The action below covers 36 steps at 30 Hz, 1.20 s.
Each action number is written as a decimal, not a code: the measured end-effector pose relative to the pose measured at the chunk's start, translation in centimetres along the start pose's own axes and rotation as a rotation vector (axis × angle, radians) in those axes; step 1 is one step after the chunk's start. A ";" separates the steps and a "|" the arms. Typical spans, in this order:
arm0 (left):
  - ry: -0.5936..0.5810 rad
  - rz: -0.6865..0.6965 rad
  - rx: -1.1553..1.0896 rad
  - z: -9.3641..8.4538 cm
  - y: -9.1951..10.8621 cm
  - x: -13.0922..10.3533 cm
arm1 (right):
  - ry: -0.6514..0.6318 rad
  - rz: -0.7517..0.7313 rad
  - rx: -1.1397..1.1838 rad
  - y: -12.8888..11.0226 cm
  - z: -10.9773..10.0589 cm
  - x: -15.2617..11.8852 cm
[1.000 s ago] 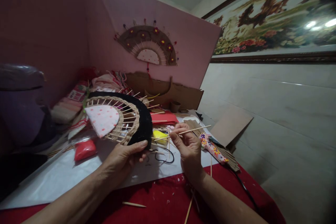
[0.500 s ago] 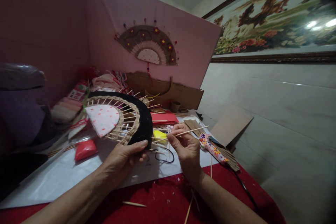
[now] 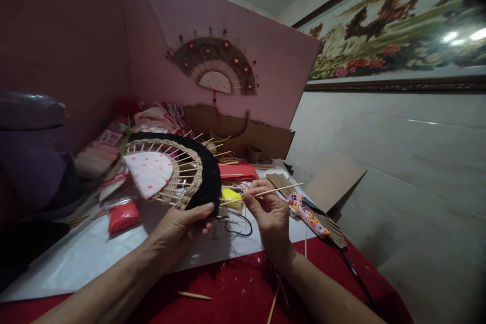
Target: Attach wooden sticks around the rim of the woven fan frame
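A half-round woven fan [image 3: 207, 169] with a black band, thin sticks poking past its outer edge and a white dotted centre is gripped at its lower edge by my left hand [image 3: 190, 223], thumb on top. My right hand [image 3: 268, 212] pinches a thin wooden stick [image 3: 283, 188] between thumb and fingers, just right of the fan. The stick's left end lies near the fan's lower right edge; whether it touches the band I cannot tell. A yellow packet [image 3: 231, 197] and a black cord loop [image 3: 239, 227] lie behind and between my hands.
A red packet [image 3: 123, 216] rests on white paper [image 3: 94, 248] over a red cloth [image 3: 228, 293]. Loose sticks lie at the front. At right are cardboard strips and a flowered piece [image 3: 307, 214]. A finished fan [image 3: 216, 66] hangs on the pink board behind.
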<state>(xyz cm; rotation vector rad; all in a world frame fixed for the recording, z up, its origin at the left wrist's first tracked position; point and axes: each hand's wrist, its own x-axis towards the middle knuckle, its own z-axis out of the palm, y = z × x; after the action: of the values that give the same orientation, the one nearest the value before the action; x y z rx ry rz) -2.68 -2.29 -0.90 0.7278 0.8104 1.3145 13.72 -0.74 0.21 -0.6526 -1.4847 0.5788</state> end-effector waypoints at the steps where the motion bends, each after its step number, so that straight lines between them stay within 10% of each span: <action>1: -0.003 0.002 -0.002 0.0 0.0 0.0 | 0.002 0.001 0.002 0.0 0.0 0.0; 36: 0.027 -0.073 -0.182 0.7 2.2 -1.7 | 0.037 0.402 0.599 -0.7 -0.1 0.6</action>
<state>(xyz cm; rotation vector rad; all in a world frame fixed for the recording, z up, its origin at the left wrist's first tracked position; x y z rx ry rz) -3.41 -3.72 1.52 0.5326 0.7219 1.3154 13.83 -0.81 1.12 -0.4793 -1.0626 1.2538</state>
